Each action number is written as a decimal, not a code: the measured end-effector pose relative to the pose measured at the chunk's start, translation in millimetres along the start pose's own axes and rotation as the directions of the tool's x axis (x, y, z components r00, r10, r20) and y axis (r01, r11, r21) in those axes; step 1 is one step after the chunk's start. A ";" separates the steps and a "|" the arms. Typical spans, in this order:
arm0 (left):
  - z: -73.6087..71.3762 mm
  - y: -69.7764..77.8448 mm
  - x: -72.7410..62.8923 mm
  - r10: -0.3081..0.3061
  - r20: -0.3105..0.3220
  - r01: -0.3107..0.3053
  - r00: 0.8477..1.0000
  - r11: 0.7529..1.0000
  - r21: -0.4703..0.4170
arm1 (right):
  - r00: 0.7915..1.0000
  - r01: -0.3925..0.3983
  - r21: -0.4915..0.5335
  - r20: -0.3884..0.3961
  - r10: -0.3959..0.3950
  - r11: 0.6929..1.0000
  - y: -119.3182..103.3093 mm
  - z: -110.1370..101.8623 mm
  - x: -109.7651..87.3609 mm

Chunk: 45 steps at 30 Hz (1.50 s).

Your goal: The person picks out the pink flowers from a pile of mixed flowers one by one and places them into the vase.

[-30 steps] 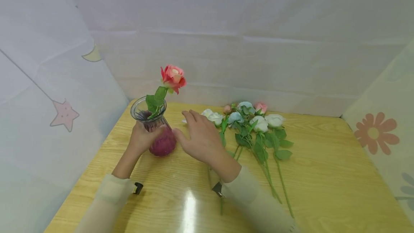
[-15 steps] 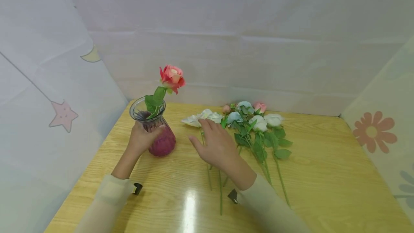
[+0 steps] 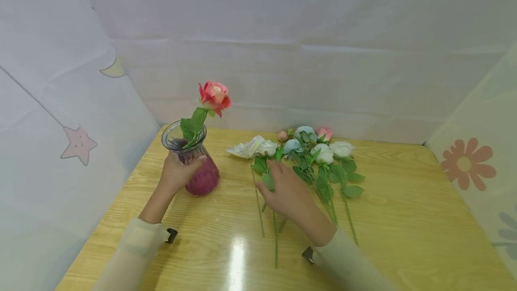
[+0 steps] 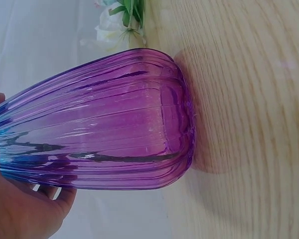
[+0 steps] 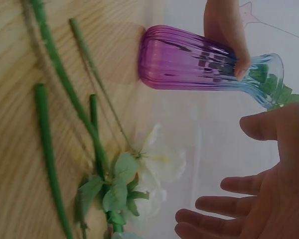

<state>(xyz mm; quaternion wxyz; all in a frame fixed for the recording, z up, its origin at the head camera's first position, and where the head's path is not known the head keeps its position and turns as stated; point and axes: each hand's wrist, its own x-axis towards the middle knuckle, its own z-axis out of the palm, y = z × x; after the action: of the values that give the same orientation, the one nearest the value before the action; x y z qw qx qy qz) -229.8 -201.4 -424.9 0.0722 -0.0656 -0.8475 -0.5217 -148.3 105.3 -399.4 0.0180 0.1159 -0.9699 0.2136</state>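
A ribbed glass vase (image 3: 203,176), purple at the base and bluish at the rim, stands on the table at left. My left hand (image 3: 175,174) grips it around the neck; the left wrist view shows the vase (image 4: 109,119) with its stem inside. One pink-red rose (image 3: 215,97) leans out of the mouth. My right hand (image 3: 288,190) hovers over the stems of the lying flowers, fingers apart. In the right wrist view this hand (image 5: 259,184) has spread fingers and holds nothing, near white flowers (image 5: 159,164) and green leaves (image 5: 117,186).
Several artificial flowers lie right of the vase: white ones (image 3: 254,147), blue ones (image 3: 305,134), a pink rose (image 3: 324,134). Their stems (image 3: 276,241) point toward the table's near side. A pale printed backdrop (image 3: 282,84) rises behind the wooden table (image 3: 404,201).
My right hand has moved right and a little nearer, away from the vase to above the flower stems, uncovering the white blooms. My left hand and the vase have stayed put.
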 end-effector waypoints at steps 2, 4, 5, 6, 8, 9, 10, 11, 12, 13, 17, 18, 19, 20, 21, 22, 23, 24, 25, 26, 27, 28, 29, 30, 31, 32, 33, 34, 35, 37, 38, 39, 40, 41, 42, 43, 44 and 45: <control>-0.2 0.0 0.4 0.000 0.001 0.000 1.000 1.000 0.000 | 1.000 -0.008 0.004 0.002 0.008 1.000 5.0 2.4 -2.4; -0.3 -0.1 0.9 0.004 0.002 -0.004 1.000 1.000 0.005 | 1.000 -0.015 0.009 0.009 0.015 1.000 8.9 4.1 -4.6; -0.4 -0.1 0.9 0.004 0.001 -0.004 1.000 1.000 0.007 | 1.000 -0.018 0.015 0.013 0.018 1.000 10.5 5.2 -5.3; -0.5 -0.1 1.0 0.006 0.001 -0.006 1.000 1.000 0.008 | 1.000 -0.020 0.019 0.019 0.019 1.000 12.0 6.3 -6.0; -0.6 -0.3 1.0 0.006 0.001 -0.006 1.000 1.000 0.012 | 0.999 -0.025 0.014 0.033 0.025 1.000 14.7 8.7 -7.1; -0.7 -0.5 1.0 0.007 0.000 -0.007 1.000 1.000 0.017 | 0.999 -0.030 0.011 0.043 0.029 1.000 15.6 9.8 -7.6; -0.8 -0.5 0.7 0.006 -0.001 -0.006 1.000 1.000 0.018 | 0.998 -0.032 0.003 0.049 0.032 0.999 16.3 10.9 -8.0; -0.8 -0.7 0.8 0.005 -0.001 -0.005 1.000 1.000 0.022 | 0.998 -0.038 -0.005 0.059 0.038 0.999 16.8 11.8 -8.7; -0.7 -1.1 0.9 0.006 0.000 -0.006 1.000 1.000 0.025 | 0.997 -0.044 -0.018 0.068 0.046 0.999 17.4 13.0 -9.3; -0.7 -1.3 0.9 0.007 0.001 -0.007 1.000 1.000 0.028 | 0.996 -0.049 -0.032 0.075 0.051 0.998 17.7 13.9 -10.0; -0.5 -1.5 1.1 0.010 0.003 -0.010 1.000 0.999 0.037 | 0.992 -0.071 -0.078 0.100 0.079 0.994 18.5 18.1 -13.8; -0.6 -1.2 1.1 0.011 0.003 -0.011 1.000 0.999 0.038 | 0.991 -0.077 -0.081 0.107 0.086 0.994 18.6 19.3 -14.7; -0.6 -0.8 1.1 0.012 0.003 -0.012 1.000 0.999 0.037 | 0.989 -0.079 -0.087 0.115 0.089 0.993 18.6 20.3 -15.7; -0.7 -0.5 1.0 0.014 0.003 -0.014 1.000 0.999 0.036 | 0.988 -0.082 -0.092 0.122 0.093 0.992 18.8 21.8 -16.7; -0.7 -0.3 1.0 0.015 0.003 -0.015 1.000 0.999 0.032 | 0.987 -0.085 -0.096 0.131 0.097 0.992 19.1 23.4 -17.4; -0.6 -0.2 1.1 0.015 0.003 -0.015 1.000 1.000 0.027 | 0.985 -0.086 -0.099 0.139 0.100 0.991 19.3 24.6 -18.2; -0.6 -0.2 1.0 0.015 0.003 -0.015 1.000 1.000 0.026 | 0.985 -0.085 -0.103 0.143 0.099 0.991 19.9 26.5 -18.7; -0.5 -0.2 0.9 0.015 0.003 -0.015 1.000 1.000 0.022 | 0.984 -0.083 -0.107 0.146 0.099 0.991 20.5 28.1 -19.3; -0.5 -0.2 0.8 0.015 0.003 -0.015 1.000 1.000 0.019 | 0.984 -0.081 -0.115 0.149 0.098 0.990 21.1 29.9 -19.9; -0.5 -0.4 0.7 0.015 0.003 -0.015 1.000 1.000 0.017 | 0.984 -0.081 -0.121 0.150 0.099 0.989 21.7 31.7 -20.4; -0.5 -0.4 0.5 0.014 0.003 -0.014 1.000 1.000 0.013 | 0.983 -0.080 -0.129 0.152 0.100 0.988 22.1 33.3 -20.7; -0.6 -0.4 0.1 0.014 0.003 -0.014 1.000 1.000 0.015 | 0.984 -0.077 -0.135 0.151 0.097 0.988 22.4 34.5 -20.8; -0.6 -0.4 -0.1 0.015 0.003 -0.015 1.000 1.000 0.015 | 0.984 -0.075 -0.146 0.150 0.097 0.986 23.0 36.2 -20.8; -0.5 -0.6 0.0 0.016 0.003 -0.016 1.000 1.000 0.013 | 0.984 -0.074 -0.154 0.149 0.098 0.985 23.3 37.4 -20.8; -0.4 -0.7 -0.1 0.017 0.003 -0.017 1.000 1.000 0.013 | 0.984 -0.072 -0.162 0.151 0.097 0.984 23.4 38.4 -20.6; -0.5 -0.7 -0.3 0.018 0.002 -0.018 1.000 1.000 0.014 | 0.984 -0.067 -0.172 0.152 0.094 0.983 23.7 39.6 -20.1; -0.5 -0.9 -0.4 0.018 0.002 -0.018 1.000 1.000 0.015 | 0.984 -0.062 -0.181 0.156 0.091 0.982 24.0 40.7 -19.5; -0.5 -1.0 -0.5 0.019 0.001 -0.019 1.000 1.000 0.017 | 0.983 -0.058 -0.187 0.159 0.088 0.981 24.2 41.5 -18.8; -0.4 -1.3 -0.4 0.019 0.001 -0.019 1.000 1.000 0.017 | 0.983 -0.053 -0.198 0.164 0.087 0.979 24.6 42.6 -18.3; -0.4 -1.1 -0.6 0.023 0.000 -0.023 1.000 1.000 0.018 | 0.982 -0.042 -0.215 0.171 0.080 0.976 25.4 44.2 -16.6; -0.4 -1.0 -0.8 0.025 0.000 -0.025 1.000 1.000 0.018 | 0.982 -0.038 -0.222 0.173 0.077 0.974 25.9 45.1 -15.6; -0.2 -1.0 -0.6 0.027 0.000 -0.027 1.000 0.999 0.017 | 0.982 -0.033 -0.229 0.176 0.074 0.973 26.3 46.1 -14.8; -0.2 -0.6 -0.7 0.031 0.000 -0.031 1.000 0.999 0.013 | 0.982 -0.030 -0.235 0.175 0.072 0.971 27.0 47.3 -13.7; -0.1 -0.4 -0.7 0.033 0.000 -0.033 0.999 0.999 0.010 | 0.982 -0.028 -0.238 0.175 0.071 0.971 27.4 48.1 -12.7; -0.1 -0.1 -0.7 0.035 -0.001 -0.035 0.999 0.999 0.008 | 0.982 -0.024 -0.241 0.176 0.068 0.970 27.8 49.1 -11.7; 0.0 0.1 -0.6 0.035 -0.002 -0.035 0.999 0.999 0.006 | 0.982 -0.021 -0.244 0.177 0.066 0.970 28.1 50.0 -11.0; 0.1 0.3 -0.7 0.034 -0.001 -0.034 0.999 0.999 0.003 | 0.981 -0.018 -0.247 0.182 0.065 0.969 28.5 50.6 -10.2; 0.1 0.5 -0.7 0.034 0.001 -0.034 0.999 0.999 -0.002 | 0.981 -0.017 -0.251 0.185 0.066 0.968 28.9 51.2 -9.6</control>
<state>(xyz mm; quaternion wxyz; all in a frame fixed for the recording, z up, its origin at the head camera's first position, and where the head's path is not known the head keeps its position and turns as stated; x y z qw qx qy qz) -229.1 -201.1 -424.6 0.0808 -0.0803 -0.8458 -0.5211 -144.9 111.5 -458.6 -0.0658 0.1124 -0.9883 0.0789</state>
